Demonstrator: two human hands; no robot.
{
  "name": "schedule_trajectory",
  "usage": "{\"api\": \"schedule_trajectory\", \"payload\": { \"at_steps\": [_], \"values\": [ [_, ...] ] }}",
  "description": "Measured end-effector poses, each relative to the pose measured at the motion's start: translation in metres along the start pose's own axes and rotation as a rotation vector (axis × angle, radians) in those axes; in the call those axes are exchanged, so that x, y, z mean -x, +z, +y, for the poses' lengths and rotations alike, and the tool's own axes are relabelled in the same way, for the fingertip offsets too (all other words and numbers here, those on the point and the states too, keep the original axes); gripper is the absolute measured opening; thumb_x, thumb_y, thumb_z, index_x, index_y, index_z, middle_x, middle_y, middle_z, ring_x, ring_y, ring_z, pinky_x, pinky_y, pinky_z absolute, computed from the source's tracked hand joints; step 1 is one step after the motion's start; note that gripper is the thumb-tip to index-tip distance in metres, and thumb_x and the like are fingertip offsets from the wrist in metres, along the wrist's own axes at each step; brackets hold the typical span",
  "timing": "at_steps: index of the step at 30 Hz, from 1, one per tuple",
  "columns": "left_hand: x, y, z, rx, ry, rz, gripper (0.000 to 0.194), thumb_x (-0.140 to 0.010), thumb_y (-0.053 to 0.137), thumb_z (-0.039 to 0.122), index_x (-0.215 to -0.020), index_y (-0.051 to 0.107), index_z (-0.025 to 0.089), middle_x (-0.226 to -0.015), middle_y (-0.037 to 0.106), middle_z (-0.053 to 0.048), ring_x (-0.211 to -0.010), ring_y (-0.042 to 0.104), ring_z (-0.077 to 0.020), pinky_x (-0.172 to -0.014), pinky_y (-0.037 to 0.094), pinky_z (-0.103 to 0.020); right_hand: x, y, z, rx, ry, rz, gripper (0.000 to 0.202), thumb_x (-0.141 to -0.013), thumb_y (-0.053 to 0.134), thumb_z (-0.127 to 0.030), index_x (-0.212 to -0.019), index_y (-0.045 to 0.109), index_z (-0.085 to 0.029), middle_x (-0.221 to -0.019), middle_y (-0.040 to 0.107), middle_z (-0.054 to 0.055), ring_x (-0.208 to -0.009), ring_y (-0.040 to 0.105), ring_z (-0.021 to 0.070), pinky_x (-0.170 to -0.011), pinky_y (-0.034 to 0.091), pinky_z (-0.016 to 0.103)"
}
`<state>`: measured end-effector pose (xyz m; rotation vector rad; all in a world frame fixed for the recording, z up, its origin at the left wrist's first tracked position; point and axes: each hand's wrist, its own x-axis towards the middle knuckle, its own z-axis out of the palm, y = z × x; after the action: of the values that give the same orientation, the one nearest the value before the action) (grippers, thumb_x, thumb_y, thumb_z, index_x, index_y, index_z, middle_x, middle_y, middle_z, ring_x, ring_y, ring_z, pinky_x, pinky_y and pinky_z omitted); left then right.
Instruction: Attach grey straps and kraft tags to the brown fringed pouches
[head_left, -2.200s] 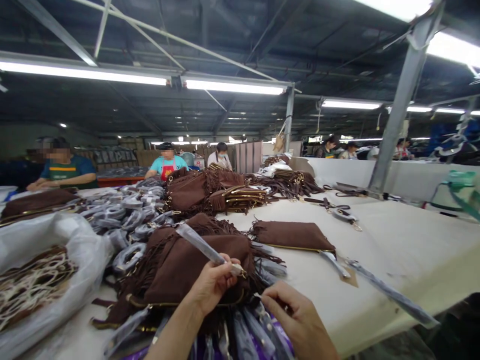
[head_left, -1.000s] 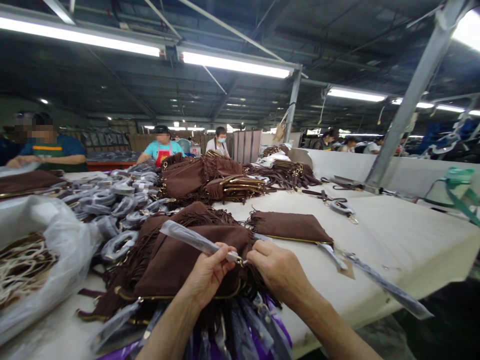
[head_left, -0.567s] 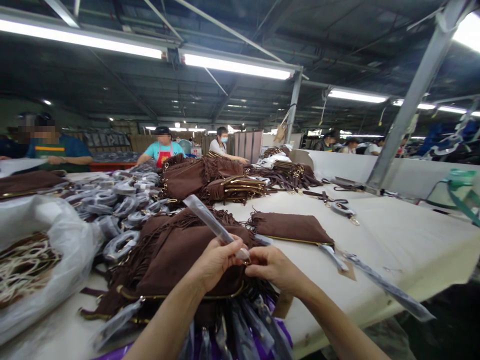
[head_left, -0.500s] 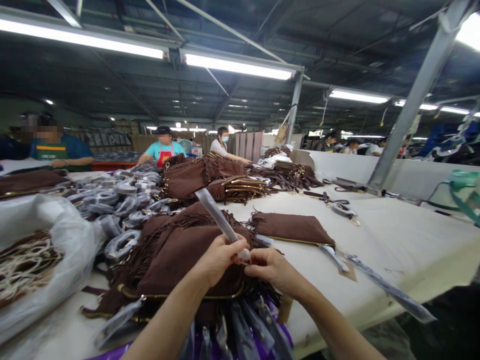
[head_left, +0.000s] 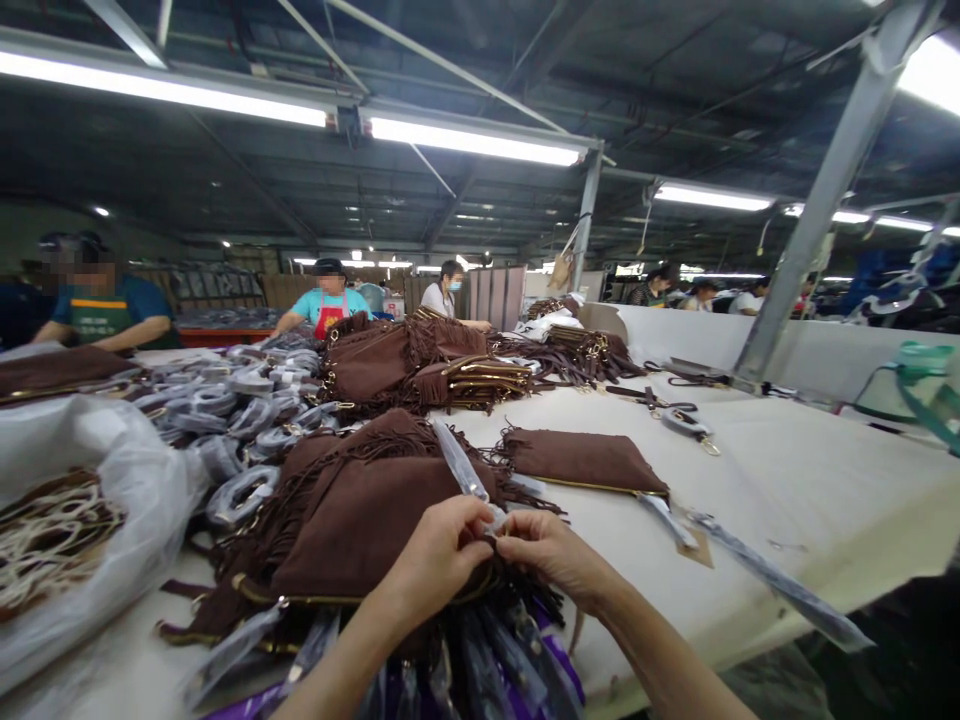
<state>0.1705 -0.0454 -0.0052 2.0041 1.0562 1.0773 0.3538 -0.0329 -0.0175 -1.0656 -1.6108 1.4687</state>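
My left hand [head_left: 446, 545] pinches the lower end of a plastic-wrapped strap [head_left: 459, 462], which leans up and to the left over a brown fringed bag [head_left: 352, 520]. Right beside it, my right hand [head_left: 544, 550] has its fingers closed near the same end, at the bag's right corner; what they grip there is too small to make out. The bag has a gold zipper edge and lies on a stack of similar ones. Several wrapped straps [head_left: 480, 660] hang below its front edge. Another brown bag [head_left: 585, 458] lies flat to the right on the white table [head_left: 810, 480].
A plastic sack [head_left: 142, 500] with cords stands at the left, near a heap of wrapped straps [head_left: 247, 400]. More brown bags [head_left: 375, 365] are piled behind. A long wrapped strap [head_left: 780, 575] reaches over the right table edge. People work across the table.
The wrapped strap has dropped lower and shifted slightly right, with my left hand turned lower at its end. My right hand stays close to the same corner, a little lower.
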Motion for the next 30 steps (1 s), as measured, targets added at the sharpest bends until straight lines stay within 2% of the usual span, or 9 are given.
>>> {"api": "schedule_trajectory", "payload": {
  "at_steps": [3, 5, 8, 11, 14, 17, 19, 25, 30],
  "values": [
    [-0.001, 0.01, -0.003, -0.136, 0.105, 0.032, 0.015, -0.08, 0.052, 0.01, -0.071, 0.059, 0.02, -0.077, 0.06, -0.002, -0.073, 0.054, -0.0168, -0.068, 0.037, -0.025, 0.001, 0.001, -0.002, 0.035, 0.0, 0.003, 0.032, -0.065, 0.073, -0.048, -0.069, 0.059, -0.019, -0.057, 0.05, -0.007, -0.052, 0.039, 0.009, -0.049, 0.024, 0.023],
    [-0.003, 0.012, -0.006, -0.174, 0.109, 0.045, 0.021, -0.083, 0.049, 0.012, -0.065, 0.053, 0.02, -0.074, 0.057, -0.002, -0.071, 0.052, -0.0168, -0.066, 0.035, -0.026, 0.003, 0.0, -0.002, 0.074, 0.017, 0.009, 0.028, -0.066, 0.071, -0.045, -0.07, 0.06, -0.019, -0.055, 0.05, -0.007, -0.049, 0.039, 0.0088, -0.047, 0.023, 0.023],
    [-0.004, 0.006, -0.006, -0.103, 0.072, 0.054, 0.018, -0.082, 0.049, 0.013, -0.066, 0.05, 0.02, -0.072, 0.054, 0.0, -0.07, 0.049, -0.0163, -0.066, 0.034, -0.025, 0.006, -0.007, -0.001, 0.147, 0.009, 0.052, 0.025, -0.071, 0.066, -0.044, -0.077, 0.061, -0.019, -0.055, 0.053, -0.006, -0.045, 0.042, 0.0094, -0.044, 0.024, 0.022],
    [-0.004, -0.006, 0.002, 0.037, 0.008, 0.096, 0.013, -0.08, 0.049, 0.016, -0.067, 0.049, 0.02, -0.069, 0.049, 0.002, -0.069, 0.045, -0.0154, -0.065, 0.034, -0.024, 0.009, -0.012, -0.001, 0.238, -0.103, 0.162, 0.023, -0.078, 0.059, -0.043, -0.078, 0.06, -0.02, -0.062, 0.056, -0.005, -0.051, 0.05, 0.0121, -0.052, 0.036, 0.025],
    [-0.006, -0.014, 0.014, 0.112, -0.012, 0.106, 0.01, -0.078, 0.051, 0.018, -0.068, 0.05, 0.019, -0.069, 0.047, 0.002, -0.068, 0.043, -0.0147, -0.064, 0.035, -0.024, 0.009, -0.008, -0.007, 0.33, -0.231, 0.244, 0.023, -0.084, 0.056, -0.042, -0.076, 0.062, -0.021, -0.068, 0.057, -0.003, -0.063, 0.055, 0.0161, -0.065, 0.041, 0.03],
    [-0.01, -0.014, 0.022, 0.119, -0.003, 0.11, 0.01, -0.078, 0.052, 0.019, -0.068, 0.052, 0.019, -0.068, 0.048, 0.003, -0.068, 0.043, -0.0141, -0.064, 0.035, -0.023, 0.009, 0.002, -0.014, 0.427, -0.392, 0.243, 0.019, -0.085, 0.058, -0.035, -0.076, 0.067, -0.021, -0.077, 0.061, 0.001, -0.077, 0.057, 0.0188, -0.073, 0.041, 0.031],
    [-0.014, -0.011, 0.024, 0.129, -0.003, 0.112, 0.01, -0.077, 0.053, 0.02, -0.068, 0.053, 0.019, -0.067, 0.049, 0.003, -0.066, 0.044, -0.0134, -0.062, 0.035, -0.023, 0.007, 0.007, -0.017, 0.439, -0.448, 0.239, 0.017, -0.084, 0.06, -0.03, -0.072, 0.067, -0.021, -0.075, 0.061, 0.0, -0.075, 0.056, 0.0181, -0.073, 0.04, 0.03],
    [-0.015, 0.004, 0.006, 0.259, -0.162, 0.097, 0.009, -0.078, 0.055, 0.026, -0.074, 0.058, 0.018, -0.06, 0.054, 0.004, -0.053, 0.046, -0.0125, -0.051, 0.036, -0.022, 0.0, 0.005, -0.002, 0.282, -0.359, 0.245, 0.02, -0.086, 0.056, -0.035, -0.074, 0.064, -0.021, -0.062, 0.055, -0.004, -0.057, 0.051, 0.0142, -0.056, 0.041, 0.026],
    [-0.006, 0.025, -0.008, 0.181, -0.139, 0.091, 0.012, -0.073, 0.06, 0.019, -0.072, 0.071, 0.016, -0.075, 0.069, -0.003, -0.074, 0.061, -0.0181, -0.071, 0.045, -0.026, -0.004, 0.0, 0.011, 0.196, -0.33, 0.289, 0.021, -0.083, 0.059, -0.039, -0.076, 0.066, -0.02, -0.062, 0.058, -0.003, -0.057, 0.053, 0.0153, -0.056, 0.044, 0.027]
  ]
}}
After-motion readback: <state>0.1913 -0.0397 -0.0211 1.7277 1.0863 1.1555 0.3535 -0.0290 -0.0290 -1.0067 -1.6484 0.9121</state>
